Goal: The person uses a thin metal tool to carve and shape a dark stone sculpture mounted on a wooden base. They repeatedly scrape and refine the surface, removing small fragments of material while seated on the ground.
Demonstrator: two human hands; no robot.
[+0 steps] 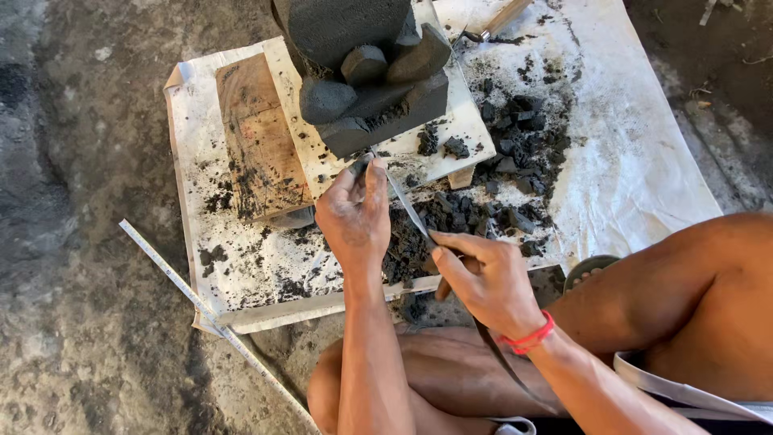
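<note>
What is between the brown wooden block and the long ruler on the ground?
In the head view, between the wooden block and the ruler lies white sheet sprinkled with dark crumbs, then bare ground.

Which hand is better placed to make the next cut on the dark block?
Probably the right hand: it grips the long thin blade, whose tip is near the dark carved block's base. The left hand only steadies the blade with its fingertips.

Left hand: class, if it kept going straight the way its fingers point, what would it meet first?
Probably the dark grey carved stone block; the left hand already has its fingers at the base edge.
</note>
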